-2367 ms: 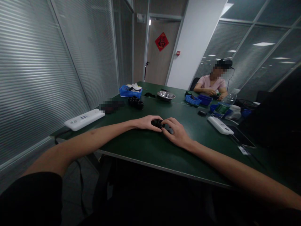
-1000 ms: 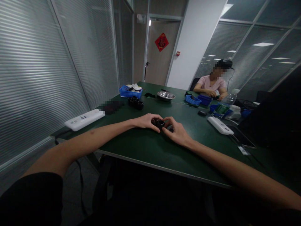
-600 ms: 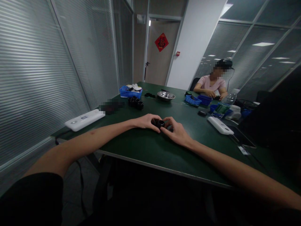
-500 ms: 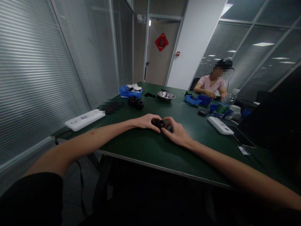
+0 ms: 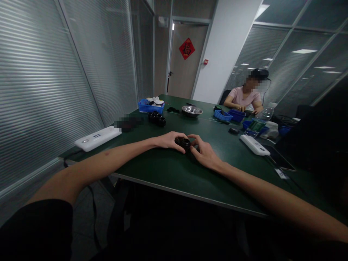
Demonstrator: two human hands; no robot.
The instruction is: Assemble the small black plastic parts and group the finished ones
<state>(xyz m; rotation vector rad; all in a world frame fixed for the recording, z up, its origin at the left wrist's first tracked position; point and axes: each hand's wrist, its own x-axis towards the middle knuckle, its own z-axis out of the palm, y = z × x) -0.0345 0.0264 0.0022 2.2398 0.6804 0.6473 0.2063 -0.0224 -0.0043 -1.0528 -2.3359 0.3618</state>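
Note:
Near the front of the green table (image 5: 152, 165), a small group of glossy black cylindrical parts (image 5: 186, 143) sits between my hands. The nearest one shows a round, rimmed top. My left hand (image 5: 171, 140) curls around the left side of these parts, thumb in front and fingers behind. From the right, my right hand (image 5: 202, 150) closes thumb and fingertips on the right edge of the same parts; its palm side is partly hidden. Farther back on the left stands a cluster of similar black cylinders (image 5: 157, 119).
A steel bowl (image 5: 191, 112), a filled blue basket (image 5: 151, 107) and another blue basket (image 5: 223, 116) stand farther back. White power banks (image 5: 98, 138) lie at left and right. A bottle (image 5: 259, 121) and a phone (image 5: 280, 158) are rightward. A person (image 5: 246, 96) sits across.
My right thumb has drawn back slightly to the right from the front of the black parts. My left hand has stayed in place. The person across has shifted their hands.

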